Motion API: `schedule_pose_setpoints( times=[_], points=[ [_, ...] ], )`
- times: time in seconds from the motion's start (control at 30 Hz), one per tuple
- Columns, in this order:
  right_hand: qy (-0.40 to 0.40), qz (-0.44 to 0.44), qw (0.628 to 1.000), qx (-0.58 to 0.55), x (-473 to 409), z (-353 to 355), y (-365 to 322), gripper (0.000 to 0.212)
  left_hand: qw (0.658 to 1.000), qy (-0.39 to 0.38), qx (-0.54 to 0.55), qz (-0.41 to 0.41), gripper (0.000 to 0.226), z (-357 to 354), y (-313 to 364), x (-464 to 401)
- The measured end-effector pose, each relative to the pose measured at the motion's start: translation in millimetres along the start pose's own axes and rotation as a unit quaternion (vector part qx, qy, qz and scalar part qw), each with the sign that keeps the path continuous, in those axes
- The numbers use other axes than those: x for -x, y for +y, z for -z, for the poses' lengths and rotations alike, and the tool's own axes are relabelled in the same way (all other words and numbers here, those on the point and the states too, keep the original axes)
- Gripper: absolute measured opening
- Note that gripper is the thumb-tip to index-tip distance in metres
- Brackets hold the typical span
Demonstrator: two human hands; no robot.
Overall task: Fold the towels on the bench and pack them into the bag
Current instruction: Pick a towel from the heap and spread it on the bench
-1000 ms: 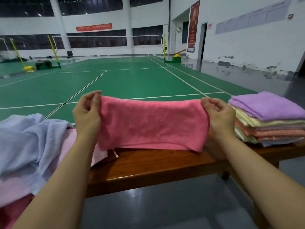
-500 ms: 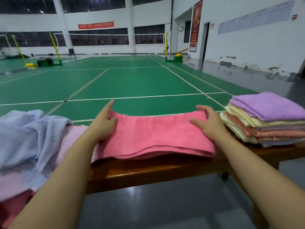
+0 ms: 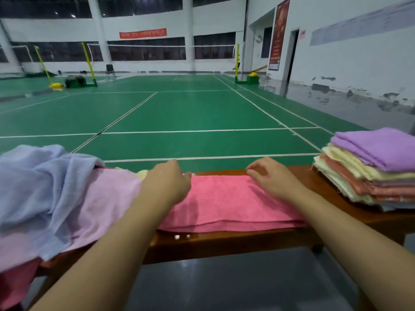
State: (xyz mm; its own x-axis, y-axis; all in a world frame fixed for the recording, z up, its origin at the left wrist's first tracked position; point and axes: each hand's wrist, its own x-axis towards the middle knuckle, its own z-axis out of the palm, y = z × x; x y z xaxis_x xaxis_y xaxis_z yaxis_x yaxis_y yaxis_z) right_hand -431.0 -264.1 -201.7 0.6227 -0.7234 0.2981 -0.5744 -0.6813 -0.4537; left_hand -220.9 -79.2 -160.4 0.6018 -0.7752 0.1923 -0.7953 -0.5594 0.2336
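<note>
The wooden table (image 3: 224,243) runs across the view and seems to serve as a sorting line: unfolded cloth to the left, finished work to the right, and a working spot between them. No bag shows anywhere, so packing looks some way off.

On the left, the loose heap (image 3: 49,194) of blue, pale pink and darker pink towels lies crumpled and drapes over the near edge of the table, most likely waiting its turn. On the right, the folded stack (image 3: 370,176) sits squared up with a purple towel on top and cream and salmon layers below, set well apart from the heap so that the two do not mix.

Between them the pink towel (image 3: 229,203) lies flat on the table as a long folded band, its layered edges showing along the near side. Its surface is nubby terry and looks smooth, with hardly a wrinkle.

The left hand (image 3: 167,181) rests at the towel's far left corner, fingers curled over; whether it pinches the cloth I cannot tell. The right hand (image 3: 271,178) hovers at the far right corner with fingers loosely bent, apparently holding nothing. Both sit at the far edge, probably to start the next fold.
</note>
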Motion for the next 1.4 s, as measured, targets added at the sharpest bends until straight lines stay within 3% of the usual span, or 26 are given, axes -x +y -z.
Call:
schedule_pose_setpoints(
  times=[0.07,0.13,0.43,0.57,0.7,0.8,0.87,1.0,1.07,1.17,1.4],
  points=[
    [-0.069,0.033,0.997,-0.021,-8.8,-13.7,-7.0,0.028,0.994,-0.091,-0.055,-0.022,0.048,-18.7,18.5,17.6],
    [-0.131,0.052,0.990,-0.005,-11.2,-28.5,-7.5,0.034,0.986,-0.131,-0.100,-0.011,0.058,-35.4,28.6,31.0],
    [-0.155,0.010,0.981,0.113,-9.5,-29.5,-6.8,0.046,0.981,-0.154,-0.096,0.076,0.070,-56.7,34.0,-1.1],
    [-0.216,-0.047,0.960,0.170,-3.9,-13.1,-14.5,0.052,0.978,-0.165,-0.103,0.070,0.088,-78.5,49.4,-13.2],
    [-0.304,-0.083,0.922,0.224,5.7,13.5,-24.8,0.058,0.981,-0.182,-0.046,0.055,0.086,-85.8,78.2,-14.2],
    [-0.353,-0.066,0.895,0.266,13.3,32.9,-30.4,0.059,0.987,-0.161,-0.015,-0.002,0.082,-94.0,82.5,-23.8],
    [-0.348,-0.082,0.901,0.248,13.4,37.5,-26.9,0.055,0.986,-0.151,-0.029,-0.070,0.078,-104.3,77.2,-37.2],
    [-0.154,-0.012,0.978,0.137,-2.4,19.0,-4.2,0.036,0.967,-0.157,-0.046,-0.197,0.072,-109.1,69.0,-58.5],
    [-0.114,0.037,0.990,0.076,-4.7,6.0,-0.8,0.041,0.957,-0.159,-0.042,-0.241,0.071,-108.1,63.7,-65.3],
    [-0.192,0.067,0.979,0.029,0.4,-11.2,1.4,0.056,0.944,-0.157,-0.024,-0.288,0.069,-106.7,54.7,-73.1],
    [-0.331,-0.010,0.925,0.188,6.6,-3.5,-22.7,0.073,0.952,-0.120,0.027,-0.281,0.081,-102.4,43.9,-75.2]
  ],
)
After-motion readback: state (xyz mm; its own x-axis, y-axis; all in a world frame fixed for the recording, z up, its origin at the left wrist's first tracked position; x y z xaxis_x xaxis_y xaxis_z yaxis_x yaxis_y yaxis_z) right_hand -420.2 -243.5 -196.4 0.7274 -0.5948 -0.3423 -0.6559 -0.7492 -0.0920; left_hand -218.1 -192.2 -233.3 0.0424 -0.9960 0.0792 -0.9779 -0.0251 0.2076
